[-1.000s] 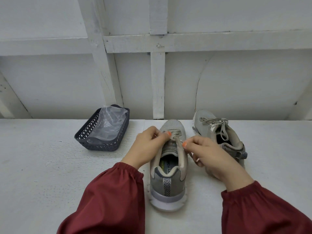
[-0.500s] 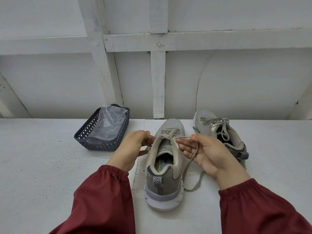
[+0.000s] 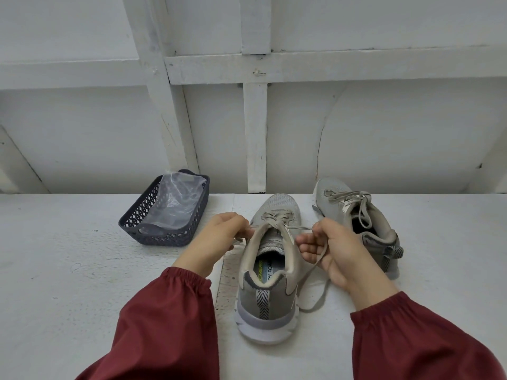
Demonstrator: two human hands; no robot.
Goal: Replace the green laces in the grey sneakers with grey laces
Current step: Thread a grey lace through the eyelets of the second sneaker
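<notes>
I have the left hand [image 3: 219, 237] and right hand [image 3: 337, 250] each pinching a lace end [image 3: 301, 228], flanking the near sneaker [image 3: 270, 272]; its length points away.

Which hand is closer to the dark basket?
Left. The left hand pinches the lace just right of the basket; the right hand holds lace beyond the sneaker, farther away.

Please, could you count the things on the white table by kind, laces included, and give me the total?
Sneakers: 2 (near sneaker, far sneaker)
Laces: 2 (near lace, far lace)
Basket: 1
Clear plastic bag: 1, inside the basket
Total: 6
</notes>
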